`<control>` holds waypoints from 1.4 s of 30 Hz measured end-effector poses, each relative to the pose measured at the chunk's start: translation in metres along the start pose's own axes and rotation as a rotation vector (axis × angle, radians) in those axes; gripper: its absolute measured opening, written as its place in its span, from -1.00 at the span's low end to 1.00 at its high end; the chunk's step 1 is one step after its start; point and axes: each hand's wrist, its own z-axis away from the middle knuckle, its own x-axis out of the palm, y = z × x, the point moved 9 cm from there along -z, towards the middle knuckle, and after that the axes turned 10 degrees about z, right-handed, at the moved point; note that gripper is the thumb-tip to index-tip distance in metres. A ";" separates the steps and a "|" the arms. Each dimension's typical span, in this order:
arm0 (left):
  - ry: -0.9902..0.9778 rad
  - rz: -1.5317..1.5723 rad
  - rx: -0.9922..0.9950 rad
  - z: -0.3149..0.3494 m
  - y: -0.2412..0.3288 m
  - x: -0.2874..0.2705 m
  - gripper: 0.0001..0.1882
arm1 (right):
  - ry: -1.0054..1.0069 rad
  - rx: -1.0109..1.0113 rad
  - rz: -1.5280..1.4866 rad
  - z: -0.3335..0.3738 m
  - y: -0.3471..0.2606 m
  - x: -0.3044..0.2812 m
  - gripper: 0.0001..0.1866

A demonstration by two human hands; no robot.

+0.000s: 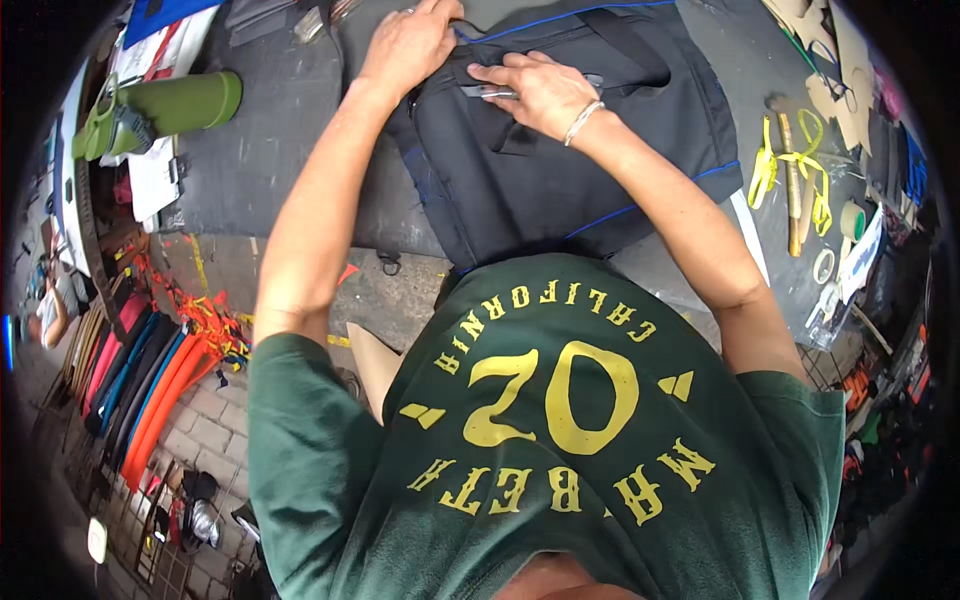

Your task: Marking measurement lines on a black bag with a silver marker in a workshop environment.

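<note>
A black fabric bag (590,160) with blue piping and dark webbing straps lies on the work table in front of me. My left hand (415,42) is at its far left corner, fingers bent over the edge and closed on the fabric; some fingertips are hard to see at the picture's top. Over the bag's upper part, my right hand (545,92) is closed around a slim silver tool (492,91), which looks like small thread snips. The tool's tip points left, close to the strap and seam beside my left hand. Loose blue threads hang at the bag's left side.
A green cylindrical bottle (190,103) lies at the table's left, near a white clipboard (155,180). On the right are yellow cord (765,165), a wooden stick (793,190) and tape rolls (852,220). Coloured fabric rolls (160,400) stand below left.
</note>
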 end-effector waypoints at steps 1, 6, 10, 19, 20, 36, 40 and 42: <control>0.038 0.152 -0.094 0.001 -0.009 -0.004 -0.76 | -0.085 0.019 -0.045 -0.001 0.005 0.005 -0.55; -0.098 0.039 -0.332 0.027 -0.014 0.004 -0.70 | -0.263 0.152 -0.310 -0.008 0.022 0.009 -0.51; -0.110 0.274 -0.409 0.036 -0.006 -0.002 -0.67 | -0.251 0.272 -0.406 -0.007 0.028 -0.002 -0.40; 0.045 1.433 -0.651 0.057 0.012 -0.005 -0.81 | 0.184 0.361 -0.321 0.023 -0.006 -0.060 -0.50; 0.033 1.670 -0.666 0.058 0.021 -0.004 -0.84 | 0.176 0.338 -0.435 0.027 -0.009 -0.061 -0.57; -0.007 1.945 -0.673 0.097 0.110 -0.032 -0.88 | 0.287 0.404 -1.056 0.073 -0.018 -0.097 -0.80; 0.008 1.856 -0.533 0.098 0.128 -0.039 -0.81 | 0.270 0.307 -0.673 0.079 -0.028 -0.140 -0.76; 0.159 1.800 -0.570 0.101 0.127 -0.042 -0.80 | 0.266 0.244 -0.355 0.087 -0.041 -0.174 -0.61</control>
